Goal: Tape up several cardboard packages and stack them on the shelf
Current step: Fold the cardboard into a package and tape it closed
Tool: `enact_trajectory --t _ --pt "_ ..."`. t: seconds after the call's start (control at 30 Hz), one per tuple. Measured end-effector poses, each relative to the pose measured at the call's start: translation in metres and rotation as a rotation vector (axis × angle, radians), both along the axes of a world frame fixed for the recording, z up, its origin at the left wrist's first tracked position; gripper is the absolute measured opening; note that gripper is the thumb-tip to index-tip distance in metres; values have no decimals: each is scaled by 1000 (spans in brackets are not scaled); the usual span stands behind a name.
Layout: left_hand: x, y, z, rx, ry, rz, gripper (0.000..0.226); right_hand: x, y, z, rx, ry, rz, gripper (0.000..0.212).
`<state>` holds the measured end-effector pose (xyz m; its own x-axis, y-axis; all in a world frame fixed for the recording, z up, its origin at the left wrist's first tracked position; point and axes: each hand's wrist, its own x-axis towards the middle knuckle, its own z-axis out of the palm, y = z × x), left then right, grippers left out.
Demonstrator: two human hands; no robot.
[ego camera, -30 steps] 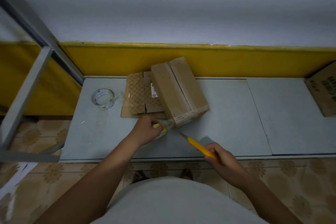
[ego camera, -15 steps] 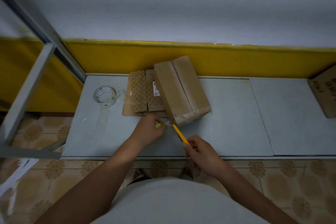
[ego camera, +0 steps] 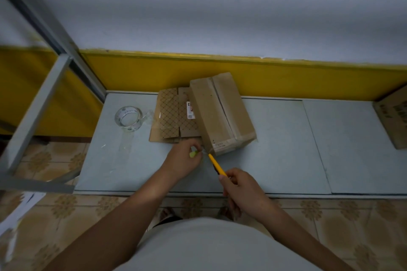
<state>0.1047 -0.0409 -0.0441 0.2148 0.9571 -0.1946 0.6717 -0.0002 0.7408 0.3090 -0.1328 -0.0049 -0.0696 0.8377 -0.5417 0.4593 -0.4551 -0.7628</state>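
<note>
We hold a knife (ego camera: 217, 165) to the box (ego camera: 222, 114) corner.
Fingers of our left hand (ego camera: 185, 160) pinch the tape end (ego camera: 194, 154); fingers of our right hand (ego camera: 242, 191) grip the knife; the box sits just beyond them.

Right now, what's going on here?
A person is taping a box on a grey shelf. The left hand pinches what looks like a tape strip coming off the box's near corner. The right hand holds a yellow knife with its tip at that strip, seemingly to cut it. The roll lies to the left, with a flat cardboard sheet between it and the box.
</note>
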Motion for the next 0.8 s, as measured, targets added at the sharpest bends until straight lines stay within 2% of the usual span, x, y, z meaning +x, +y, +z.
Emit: enact_trajectory --t 0.13,0.3,0.53,0.8 --pt "2 0 -1 20 -9 -3 6 -4 3 7 -20 28 7 30" --pt "2 -2 -3 22 -11 1 8 -9 17 15 -77 97 16 47" --pt "-6 0 -9 33 -8 31 6 -4 2 9 -118 163 -59 40" --pt "-8 0 -8 30 -35 33 6 -5 10 7 -132 159 -36 46"
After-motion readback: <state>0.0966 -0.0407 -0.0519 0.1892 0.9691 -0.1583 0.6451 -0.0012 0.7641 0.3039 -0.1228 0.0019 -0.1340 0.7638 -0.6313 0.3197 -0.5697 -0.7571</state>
